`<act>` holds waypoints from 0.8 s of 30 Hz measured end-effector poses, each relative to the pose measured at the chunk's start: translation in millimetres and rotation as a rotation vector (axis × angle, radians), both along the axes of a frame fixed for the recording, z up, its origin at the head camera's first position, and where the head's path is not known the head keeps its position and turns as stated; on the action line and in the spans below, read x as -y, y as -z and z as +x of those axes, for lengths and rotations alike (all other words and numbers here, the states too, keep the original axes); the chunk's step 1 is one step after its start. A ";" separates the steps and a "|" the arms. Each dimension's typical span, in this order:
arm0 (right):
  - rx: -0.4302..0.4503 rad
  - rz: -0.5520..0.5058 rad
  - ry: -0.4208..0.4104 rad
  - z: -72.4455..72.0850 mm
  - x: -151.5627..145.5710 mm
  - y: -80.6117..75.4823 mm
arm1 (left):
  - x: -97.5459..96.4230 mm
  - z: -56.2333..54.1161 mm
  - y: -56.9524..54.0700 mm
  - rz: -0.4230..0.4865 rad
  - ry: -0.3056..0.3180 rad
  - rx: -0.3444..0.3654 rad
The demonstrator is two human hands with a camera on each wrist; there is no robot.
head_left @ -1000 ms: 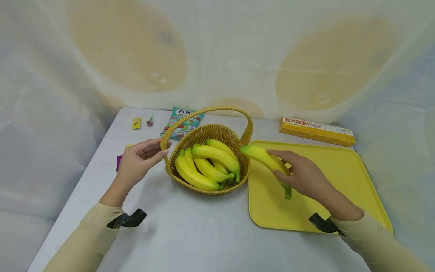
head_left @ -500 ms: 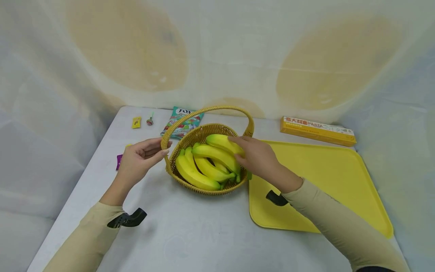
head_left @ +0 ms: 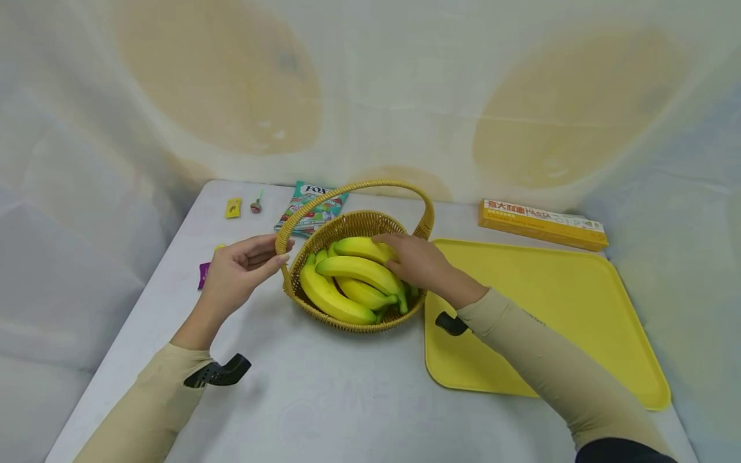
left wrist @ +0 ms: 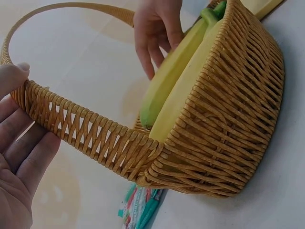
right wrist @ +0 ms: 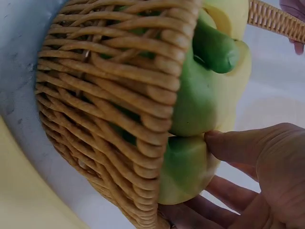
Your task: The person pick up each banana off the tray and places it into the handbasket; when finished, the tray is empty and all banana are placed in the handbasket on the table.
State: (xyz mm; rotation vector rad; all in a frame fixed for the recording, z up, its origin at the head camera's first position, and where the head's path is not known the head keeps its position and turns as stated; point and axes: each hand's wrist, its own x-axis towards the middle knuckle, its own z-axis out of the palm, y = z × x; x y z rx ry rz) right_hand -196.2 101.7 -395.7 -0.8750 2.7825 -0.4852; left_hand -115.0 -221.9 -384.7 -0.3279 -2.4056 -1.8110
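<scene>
A wicker basket (head_left: 360,328) full of yellow bananas (head_left: 334,301) with green ends stands mid-table. My left hand (head_left: 230,273) pinches the left side of its arched handle (head_left: 370,184) between thumb and fingers. Inside the basket, at the right, my right hand (head_left: 421,262) holds a banana (head_left: 357,247) lying behind the others. In the right wrist view the thumb is on one side of this banana (right wrist: 183,174) and the fingers on the other, close by the woven rim. The left wrist view shows bananas (left wrist: 174,74) rising above the basket wall.
A yellow tray (head_left: 579,308) lies to the right of the basket, with a pasta box (head_left: 541,225) behind it. At the back left are a teal candy bag (head_left: 312,204), a lollipop (head_left: 256,205), a yellow packet (head_left: 233,208) and a purple one (head_left: 203,275).
My right hand has carried a banana from over the tray leftward into the basket. The front bananas there have shifted slightly. The left hand has stayed on the handle.
</scene>
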 end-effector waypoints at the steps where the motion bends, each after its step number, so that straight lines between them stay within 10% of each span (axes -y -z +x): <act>1: 0.001 0.005 0.003 -0.4 0.6 0.6 | 0.3 -0.1 0.1 0.002 0.000 0.000; 24: -0.068 -0.235 0.022 30.6 -50.5 2.7 | 0.8 0.9 3.0 0.020 -0.003 0.000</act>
